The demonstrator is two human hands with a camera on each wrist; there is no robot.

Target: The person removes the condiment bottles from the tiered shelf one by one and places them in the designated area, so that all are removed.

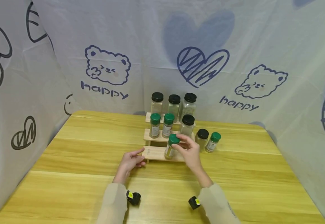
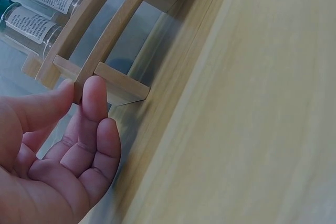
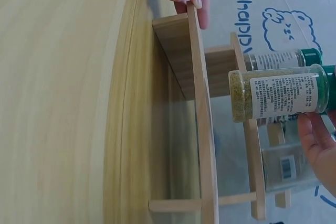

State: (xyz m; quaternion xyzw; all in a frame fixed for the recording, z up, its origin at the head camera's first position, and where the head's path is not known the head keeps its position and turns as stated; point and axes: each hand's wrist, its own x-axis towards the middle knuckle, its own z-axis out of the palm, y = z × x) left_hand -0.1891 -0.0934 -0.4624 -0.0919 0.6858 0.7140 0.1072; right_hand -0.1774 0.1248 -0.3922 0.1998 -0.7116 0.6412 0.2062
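Note:
Between the thumb and fingers of my right hand point(image 1: 191, 154) is the green cap of a spice jar point(image 1: 169, 151). The jar holds a yellowish-green seasoning and has a white label. In the right wrist view its base is a little above the lowest step of the three-step wooden rack point(image 1: 154, 153). My left hand point(image 1: 130, 161) pinches the left end of that step, thumb on top and a finger below. Two green-capped jars point(image 1: 154, 129) and a black-capped jar point(image 1: 187, 122) stand on the middle step. Three black-capped jars point(image 1: 174, 105) line the top step.
To the right of the rack, a black-capped jar point(image 1: 202, 138) and a small green-capped jar point(image 1: 213, 142) stand on the wooden table point(image 1: 249, 174). A printed cloth point(image 1: 157, 40) hangs behind the table and along its sides.

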